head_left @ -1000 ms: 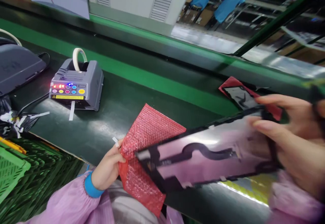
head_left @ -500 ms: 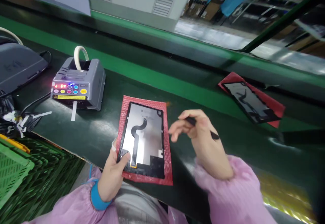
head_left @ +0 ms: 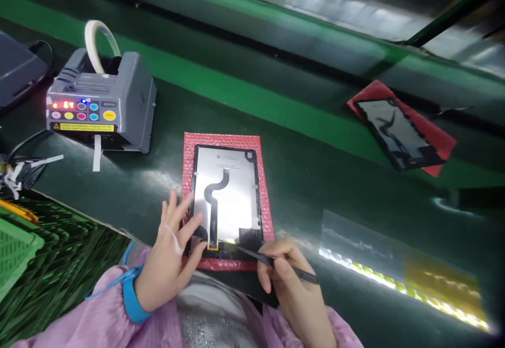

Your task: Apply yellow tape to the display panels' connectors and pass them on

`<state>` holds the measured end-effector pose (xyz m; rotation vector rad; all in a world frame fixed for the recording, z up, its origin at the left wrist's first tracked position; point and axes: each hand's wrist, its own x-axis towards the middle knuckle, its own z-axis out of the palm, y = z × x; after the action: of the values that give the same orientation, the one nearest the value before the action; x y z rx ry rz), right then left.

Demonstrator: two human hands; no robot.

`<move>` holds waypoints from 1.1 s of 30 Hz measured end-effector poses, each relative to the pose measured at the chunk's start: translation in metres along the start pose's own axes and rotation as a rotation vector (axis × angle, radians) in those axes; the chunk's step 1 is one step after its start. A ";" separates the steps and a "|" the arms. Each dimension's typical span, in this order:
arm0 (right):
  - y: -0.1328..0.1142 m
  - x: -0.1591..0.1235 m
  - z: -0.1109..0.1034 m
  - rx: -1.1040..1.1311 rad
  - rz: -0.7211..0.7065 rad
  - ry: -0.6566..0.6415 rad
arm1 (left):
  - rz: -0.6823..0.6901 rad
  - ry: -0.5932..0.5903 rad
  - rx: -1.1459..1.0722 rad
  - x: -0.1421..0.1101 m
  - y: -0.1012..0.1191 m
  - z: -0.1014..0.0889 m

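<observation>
the screen lay flat on a red bag, silver face up, near the front edge of the dark tabletop. the bag's bubbled margin showed on all four sides of it. a black ribbon curved down the screen to an orange-edged end near the bottom.

the left hand was unclenched and held nothing between its fingers, which spread over the left edge of the screen and bag. its thumb tip came by the screen's lower left corner; whether it pressed there, i could not tell. a scrap of white tape clung to this hand, and a blue wristband circled the wrist.

the right hand gripped a thin black tool between thumb and fingers, at the bag's lower right corner. the tool's tip pointed left over the lower part of the screen, right of the ribbon's end, by a small yellowish patch.

to the left stood a grey dispenser with an upright roll, a white strip hanging from its front. far right, a second screen lay aslant on another red bag. a clear sheet lay nearer, right of the right hand. green crates filled the lower left, below the tabletop's edge.
</observation>
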<state>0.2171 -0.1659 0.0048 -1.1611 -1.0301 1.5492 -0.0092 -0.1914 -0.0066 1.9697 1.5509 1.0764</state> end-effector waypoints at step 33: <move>-0.003 -0.009 0.009 -0.209 0.151 0.040 | 0.377 -0.241 0.114 0.009 -0.021 -0.004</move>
<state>0.2104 -0.1743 0.0111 -1.4371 -1.1193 1.5553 -0.0242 -0.1769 -0.0162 2.4347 1.1660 0.8557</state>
